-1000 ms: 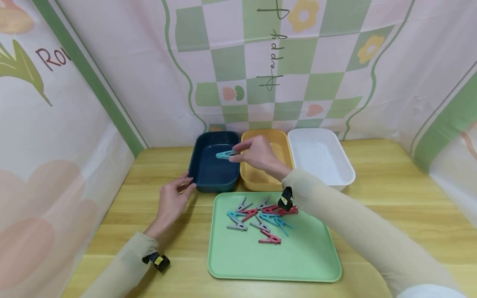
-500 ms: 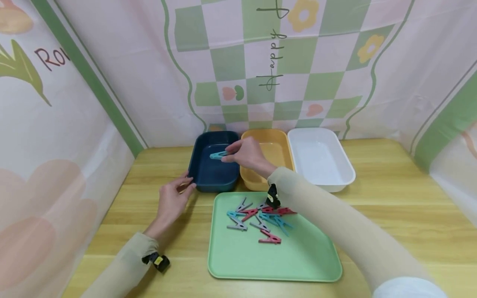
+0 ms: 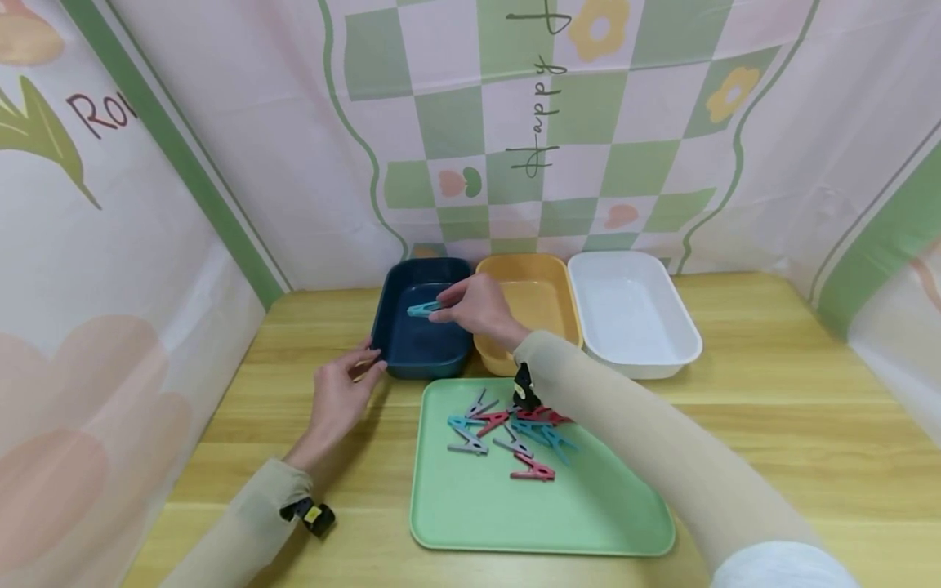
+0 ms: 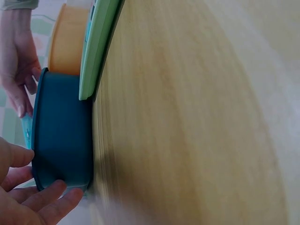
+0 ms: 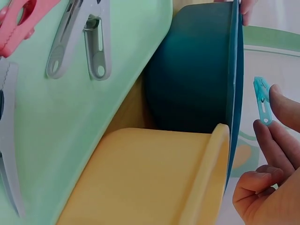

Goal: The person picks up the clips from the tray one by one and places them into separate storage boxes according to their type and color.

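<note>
A: Where's the turquoise peg [image 3: 422, 310] rt now?

B: Up over the navy bin [image 3: 422, 349], above rim level, touching no bin. R hand [image 3: 480, 309] has it pinched by one end btwn thumb & fingertips, other end pointing left.

A: And L hand [image 3: 342, 395]?

B: Fingertips on the outside of navy's near left corner, not wrapped round it. How hard they press, can't tell.

A: So what could go wrong?

B: Main risk's a slip, IMO. Only a small bit of peg is held, so if the thumb eases unevenly it could twist & drop early. Looks like light plastic, so it could prob bounce if it falls from high up.

A: Bounce where?

B: Yellow bin [image 3: 540, 304], maybe. It's right beside navy, & R wrist is over it. If the hand drifts that way w/ a loose pinch, peg could end up there. White bin [image 3: 632, 322] is farther along, so less of a worry.

A: Anything w/ L hand?

B: A hard shove could slide navy along the table [image 3: 360, 527] under the peg.

A: & the green tray [image 3: 529, 518]?

B: R forearm [image 3: 632, 416] crosses above it. Clearance is hard to judge; if it dips, the wrist strap [image 3: 524, 389] could snag the red pegs [image 3: 546, 415] beside it.
</note>
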Motion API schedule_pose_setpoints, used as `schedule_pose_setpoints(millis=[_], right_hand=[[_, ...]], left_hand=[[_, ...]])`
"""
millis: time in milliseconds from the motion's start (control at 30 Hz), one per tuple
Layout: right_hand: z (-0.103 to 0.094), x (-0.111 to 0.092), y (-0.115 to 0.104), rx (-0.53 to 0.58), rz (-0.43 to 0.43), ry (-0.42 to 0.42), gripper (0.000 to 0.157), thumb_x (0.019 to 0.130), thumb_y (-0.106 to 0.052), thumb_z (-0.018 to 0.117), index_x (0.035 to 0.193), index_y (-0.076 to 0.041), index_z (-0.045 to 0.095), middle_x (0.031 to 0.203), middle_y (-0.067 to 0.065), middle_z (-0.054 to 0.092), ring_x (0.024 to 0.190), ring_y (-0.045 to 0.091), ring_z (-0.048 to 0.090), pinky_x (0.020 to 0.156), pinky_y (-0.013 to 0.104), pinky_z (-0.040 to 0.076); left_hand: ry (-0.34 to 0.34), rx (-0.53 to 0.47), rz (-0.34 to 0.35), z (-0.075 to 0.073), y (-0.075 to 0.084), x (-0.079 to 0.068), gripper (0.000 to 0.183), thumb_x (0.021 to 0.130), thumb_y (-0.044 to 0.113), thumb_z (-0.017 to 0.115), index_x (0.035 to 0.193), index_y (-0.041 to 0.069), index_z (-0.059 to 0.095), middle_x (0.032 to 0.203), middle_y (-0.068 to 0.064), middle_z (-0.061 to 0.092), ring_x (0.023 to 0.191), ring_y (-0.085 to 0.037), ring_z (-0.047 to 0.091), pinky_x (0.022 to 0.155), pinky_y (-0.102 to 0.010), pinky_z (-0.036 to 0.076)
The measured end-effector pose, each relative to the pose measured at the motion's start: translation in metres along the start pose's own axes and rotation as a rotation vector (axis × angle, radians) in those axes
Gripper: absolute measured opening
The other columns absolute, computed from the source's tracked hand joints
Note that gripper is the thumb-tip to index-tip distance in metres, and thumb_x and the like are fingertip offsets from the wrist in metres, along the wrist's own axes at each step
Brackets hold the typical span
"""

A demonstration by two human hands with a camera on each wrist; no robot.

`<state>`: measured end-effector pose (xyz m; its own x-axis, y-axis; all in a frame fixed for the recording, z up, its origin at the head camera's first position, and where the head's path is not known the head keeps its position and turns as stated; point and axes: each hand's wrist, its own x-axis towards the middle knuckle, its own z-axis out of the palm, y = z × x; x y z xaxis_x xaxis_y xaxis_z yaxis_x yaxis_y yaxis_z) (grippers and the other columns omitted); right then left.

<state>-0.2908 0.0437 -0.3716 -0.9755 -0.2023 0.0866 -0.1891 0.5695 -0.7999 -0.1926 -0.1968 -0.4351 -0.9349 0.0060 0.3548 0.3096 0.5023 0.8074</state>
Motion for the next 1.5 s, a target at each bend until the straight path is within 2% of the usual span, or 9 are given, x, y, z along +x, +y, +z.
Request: schedule_pose_setpoints(millis=[633, 967, 1233, 1333, 1500], right_hand=[[0.007, 0.004, -0.001, 0.002, 0.010, -0.005, 0.027, 0.085, -0.025, 0.092, 0.107, -0.011, 0.084, 0.109, 0.003, 0.078, 0.101, 0.021, 0.067, 0.084, 0.034, 0.061], [0.014, 0.004, -0.002, -0.030, 0.047, -0.006, 0.027, 0.085, -0.026, 0.092, 0.107, -0.012, 0.084, 0.109, 0.002, 0.077, 0.099, 0.020, 0.066, 0.083, 0.033, 0.060], [0.011, 0.002, -0.003, -0.072, 0.057, -0.065, 0.047, 0.086, -0.029, 0.092, 0.125, -0.007, 0.078, 0.127, 0.005, 0.074, 0.120, 0.023, 0.067, 0.099, 0.037, 0.058], [0.007, -0.002, 0.000, -0.064, 0.025, -0.061, 0.043, 0.088, -0.026, 0.090, 0.124, -0.006, 0.078, 0.124, 0.006, 0.075, 0.116, 0.023, 0.067, 0.096, 0.037, 0.060], [-0.006, -0.020, 0.004, -0.051, -0.073, -0.043, 0.023, 0.091, -0.021, 0.086, 0.108, -0.006, 0.081, 0.104, 0.003, 0.077, 0.097, 0.021, 0.066, 0.083, 0.035, 0.060]], left_hand=[[0.005, -0.007, -0.008, -0.001, 0.001, 0.002, 0.024, 0.098, -0.002, 0.073, 0.121, -0.008, 0.073, 0.146, -0.021, 0.059, 0.118, -0.034, 0.069, 0.089, -0.030, 0.060], [0.007, 0.002, -0.007, -0.002, 0.003, 0.002, 0.024, 0.098, -0.001, 0.073, 0.121, -0.008, 0.073, 0.144, -0.022, 0.060, 0.118, -0.034, 0.070, 0.091, -0.031, 0.060], [0.009, -0.009, -0.005, 0.000, 0.002, 0.003, 0.024, 0.097, -0.003, 0.073, 0.120, -0.010, 0.072, 0.144, -0.023, 0.060, 0.117, -0.034, 0.070, 0.090, -0.029, 0.060], [0.007, -0.005, -0.007, 0.000, 0.001, 0.003, 0.024, 0.098, -0.003, 0.073, 0.121, -0.011, 0.072, 0.144, -0.023, 0.060, 0.117, -0.034, 0.070, 0.090, -0.029, 0.060], [0.005, -0.003, -0.023, 0.002, -0.001, 0.001, 0.025, 0.098, -0.003, 0.073, 0.121, -0.012, 0.072, 0.146, -0.023, 0.059, 0.117, -0.035, 0.070, 0.090, -0.030, 0.060]])
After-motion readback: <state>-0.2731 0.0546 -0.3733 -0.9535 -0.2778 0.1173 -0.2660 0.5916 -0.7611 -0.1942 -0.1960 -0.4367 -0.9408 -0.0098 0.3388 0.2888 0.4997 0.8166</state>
